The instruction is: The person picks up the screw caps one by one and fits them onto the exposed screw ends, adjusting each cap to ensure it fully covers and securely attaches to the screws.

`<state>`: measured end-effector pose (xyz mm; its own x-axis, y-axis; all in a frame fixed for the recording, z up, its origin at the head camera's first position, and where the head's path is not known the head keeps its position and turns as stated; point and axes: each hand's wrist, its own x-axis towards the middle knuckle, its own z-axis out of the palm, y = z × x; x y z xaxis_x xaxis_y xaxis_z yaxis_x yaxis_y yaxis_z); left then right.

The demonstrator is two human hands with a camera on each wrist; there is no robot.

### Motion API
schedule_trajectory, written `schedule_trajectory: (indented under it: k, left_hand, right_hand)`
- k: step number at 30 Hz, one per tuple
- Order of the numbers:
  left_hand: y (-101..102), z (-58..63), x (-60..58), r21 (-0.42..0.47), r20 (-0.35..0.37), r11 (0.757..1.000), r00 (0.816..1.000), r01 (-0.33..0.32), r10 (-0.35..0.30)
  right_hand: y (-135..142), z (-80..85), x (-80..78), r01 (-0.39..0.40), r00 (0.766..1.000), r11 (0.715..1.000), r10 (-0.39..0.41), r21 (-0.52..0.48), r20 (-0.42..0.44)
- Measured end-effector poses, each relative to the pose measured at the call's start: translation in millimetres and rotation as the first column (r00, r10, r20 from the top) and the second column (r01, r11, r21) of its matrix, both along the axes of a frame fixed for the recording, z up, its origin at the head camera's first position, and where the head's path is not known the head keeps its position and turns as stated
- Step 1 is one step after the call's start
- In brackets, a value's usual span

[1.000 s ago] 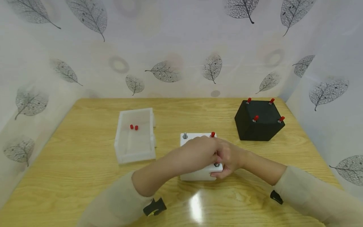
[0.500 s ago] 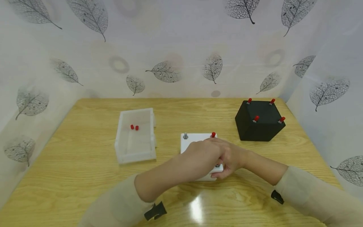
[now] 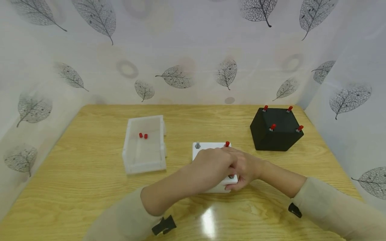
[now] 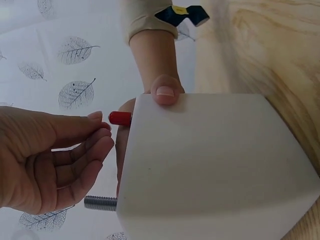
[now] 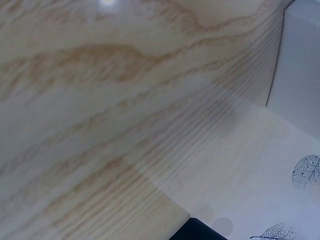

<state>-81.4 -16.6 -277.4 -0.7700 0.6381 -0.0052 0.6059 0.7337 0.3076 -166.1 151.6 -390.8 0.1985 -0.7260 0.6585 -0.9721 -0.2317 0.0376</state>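
A white box (image 4: pixel 210 165) stands on the table before me, with threaded bolts at its top corners. My right hand (image 3: pixel 245 169) grips its right side, thumb (image 4: pixel 165 94) on the front face. My left hand (image 4: pixel 55 160) has bent fingers, tips just off the end of a red cap (image 4: pixel 120 118) on the front-right bolt. A bare bolt (image 4: pixel 101 202) sticks out at the front left. In the head view, the back-left bolt (image 3: pixel 197 145) is bare and the back-right one wears a red cap (image 3: pixel 227 144). My left hand (image 3: pixel 212 169) hides much of the box top there.
To the left lies a translucent white tray (image 3: pixel 144 165) with two red caps (image 3: pixel 146 136) inside. A black box (image 3: pixel 275 134) with red-capped bolts stands at the back right. Leaf-printed cloth (image 3: pixel 193 40) surrounds the wooden table (image 3: pixel 90 201).
My left hand rolls slightly over the front-right bolt and back, staying in the same place. My right hand keeps its grip on the white box, which has not moved.
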Motion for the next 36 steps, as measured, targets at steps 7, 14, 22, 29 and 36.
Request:
schedule_trajectory:
  k: [7, 14, 22, 29, 36]
  left_hand:
    - [-9.5, 5.7, -8.5, 0.036, 0.099, 0.997, 0.993, -0.071, 0.067]
    - [-22.0, 7.3, -21.5, 0.145, 0.285, 0.984, 0.956, -0.106, 0.061]
    - [-40.8, -4.1, -40.4, 0.369, 0.521, 0.899, 0.853, -0.237, 0.010]
    - [-53.7, -9.9, -52.2, 0.452, 0.615, 0.801, 0.787, -0.393, 0.040]
    - [-67.8, -13.6, -61.9, 0.470, 0.666, 0.758, 0.745, -0.453, 0.032]
  right_hand:
    - [0.8, -2.4, 0.4, 0.021, 0.998, 0.999, -0.022, -0.029, -0.050]
    - [-1.2, -0.9, 1.5, 0.042, 0.997, 0.999, -0.043, -0.012, -0.057]
    - [-3.8, 0.3, 5.4, 0.061, 0.997, 0.998, -0.061, 0.007, -0.042]
    - [-5.3, 2.3, 7.2, 0.085, 0.995, 0.996, -0.084, 0.025, -0.048]
    - [-6.1, 4.8, 6.5, 0.083, 0.996, 0.996, -0.082, 0.026, -0.039]
